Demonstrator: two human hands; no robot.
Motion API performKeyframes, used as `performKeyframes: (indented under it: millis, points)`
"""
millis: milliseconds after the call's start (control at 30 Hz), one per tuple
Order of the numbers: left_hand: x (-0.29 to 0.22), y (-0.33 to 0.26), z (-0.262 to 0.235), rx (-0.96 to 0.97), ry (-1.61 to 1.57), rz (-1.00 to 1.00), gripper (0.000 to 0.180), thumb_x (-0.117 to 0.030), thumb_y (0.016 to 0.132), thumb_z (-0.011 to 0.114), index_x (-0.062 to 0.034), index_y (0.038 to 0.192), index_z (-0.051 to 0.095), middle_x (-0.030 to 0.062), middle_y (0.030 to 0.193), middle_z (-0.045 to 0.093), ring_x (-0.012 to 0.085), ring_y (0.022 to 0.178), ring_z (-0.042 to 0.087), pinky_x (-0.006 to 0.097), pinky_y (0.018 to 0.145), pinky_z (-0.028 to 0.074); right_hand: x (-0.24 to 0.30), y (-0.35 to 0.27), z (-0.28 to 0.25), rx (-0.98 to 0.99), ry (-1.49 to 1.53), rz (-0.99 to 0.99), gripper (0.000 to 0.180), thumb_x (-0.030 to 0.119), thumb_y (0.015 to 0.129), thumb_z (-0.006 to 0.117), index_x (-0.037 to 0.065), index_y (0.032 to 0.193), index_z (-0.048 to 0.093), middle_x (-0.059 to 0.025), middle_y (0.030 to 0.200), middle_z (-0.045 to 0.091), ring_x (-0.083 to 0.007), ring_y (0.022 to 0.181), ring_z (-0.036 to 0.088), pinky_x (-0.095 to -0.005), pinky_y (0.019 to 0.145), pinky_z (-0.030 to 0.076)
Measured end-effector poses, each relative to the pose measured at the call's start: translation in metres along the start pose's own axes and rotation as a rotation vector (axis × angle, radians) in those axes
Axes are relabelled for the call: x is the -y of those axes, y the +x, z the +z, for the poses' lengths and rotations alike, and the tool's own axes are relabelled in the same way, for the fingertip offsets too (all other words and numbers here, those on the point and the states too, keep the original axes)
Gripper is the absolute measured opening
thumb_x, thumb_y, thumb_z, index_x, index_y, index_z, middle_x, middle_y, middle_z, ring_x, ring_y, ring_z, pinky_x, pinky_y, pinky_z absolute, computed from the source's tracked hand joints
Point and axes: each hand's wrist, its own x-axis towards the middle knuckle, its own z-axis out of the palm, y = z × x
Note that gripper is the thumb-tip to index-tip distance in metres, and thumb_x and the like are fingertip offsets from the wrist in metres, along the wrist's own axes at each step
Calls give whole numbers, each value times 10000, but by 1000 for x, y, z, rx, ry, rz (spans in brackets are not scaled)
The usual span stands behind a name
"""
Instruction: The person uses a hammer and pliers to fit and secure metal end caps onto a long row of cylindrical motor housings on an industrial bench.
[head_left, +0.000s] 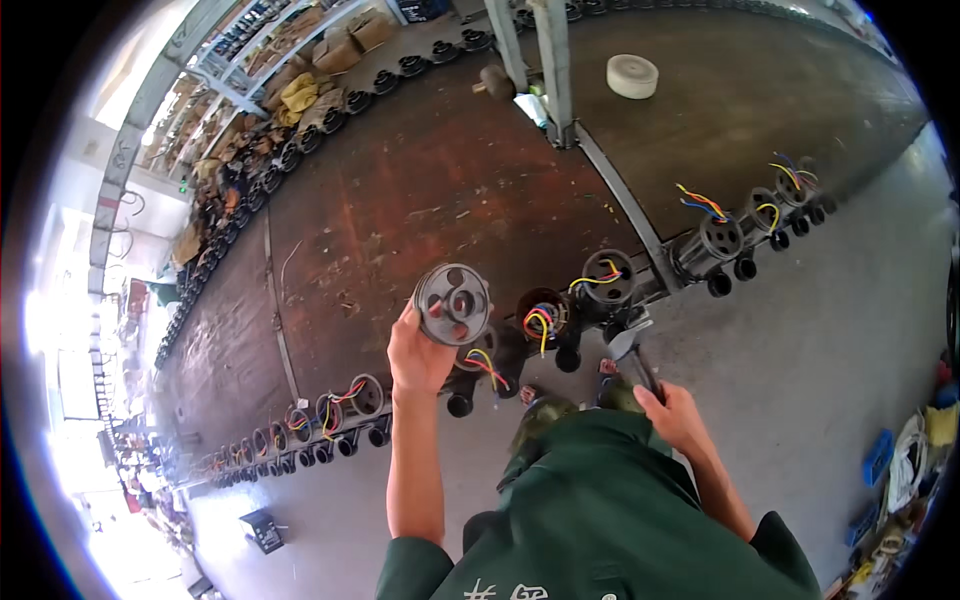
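The round grey metal end cover with several holes [452, 303] is near the middle of the frame, lifted above the near edge of the long dark brown worktable [420, 190]. Around it there is free room toward the upper left, over the bare table; to its right and below stand the dark cylindrical motor housings with red, yellow and blue wires [545, 320], very close. The left hand [418, 355] grasps the cover by its lower left rim, fingers closed on it. The right hand [675, 415], lower right of the middle, is clenched on a dark hammer-like tool [632, 362] whose head is just beside the housings. More housings line the table edge to the lower left and upper right. A white roll [632, 76] lies at the top. The grey concrete floor [820, 360] fills the right side.
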Motion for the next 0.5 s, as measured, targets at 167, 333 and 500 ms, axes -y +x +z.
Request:
performKeyframes:
  millis: [167, 333, 500]
  points:
    - [13, 10, 2, 115, -305, -252, 750, -586, 923, 528, -33, 1430, 500, 384, 1362, 521, 462, 1031, 621, 448, 749, 530, 6, -10, -1, -9, -53, 39, 504, 431, 949, 667, -50, 820, 593, -168, 648, 556, -258, 603, 501, -422, 608, 434]
    - [18, 11, 1, 85, -292, -250, 776, -617, 923, 541, -33, 1433, 495, 392, 1346, 525, 447, 1015, 625, 444, 757, 537, 3, -17, 1, -38, -87, 32, 500, 423, 948, 666, -51, 806, 596, -165, 633, 553, -258, 587, 501, -427, 589, 424]
    - [19, 13, 1, 162, -322, -317, 730, -577, 966, 495, -20, 1437, 488, 399, 1347, 518, 448, 1020, 625, 451, 782, 551, -10, -16, 1, -67, -71, 52, 510, 444, 943, 664, -43, 801, 606, -177, 631, 560, -284, 580, 517, -437, 584, 424]
